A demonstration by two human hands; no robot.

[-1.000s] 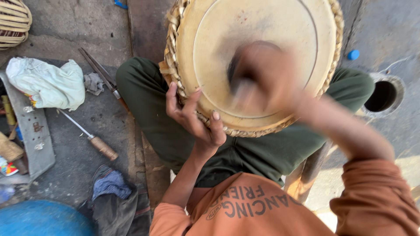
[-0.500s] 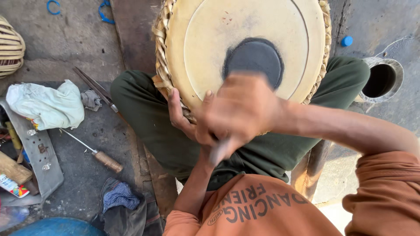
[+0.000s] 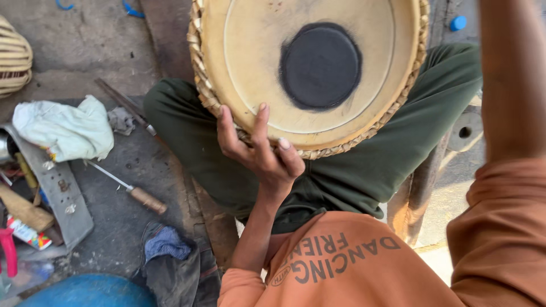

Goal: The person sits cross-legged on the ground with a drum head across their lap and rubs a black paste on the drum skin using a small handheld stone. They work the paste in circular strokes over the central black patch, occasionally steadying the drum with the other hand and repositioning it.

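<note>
A round drum with a tan skin, a black disc in its middle and a braided straw-coloured rim rests on my lap, over dark green trousers. My left hand grips the drum's near rim from below, fingers spread up onto the skin. Only the forearm of my right arm shows, rising along the right side and out past the top edge. The right hand itself is out of view. An orange sleeve and shirt fill the bottom right.
On the grey ground to the left lie a white cloth, a wooden-handled tool, a thin metal rod and a grey metal plate. A blue rag and a blue round object sit at the bottom left.
My right hand, first blurred over the drum skin and then lower down holding a small tool, has lifted up out of the frame. The black disc is now uncovered. The left hand stays on the rim.
</note>
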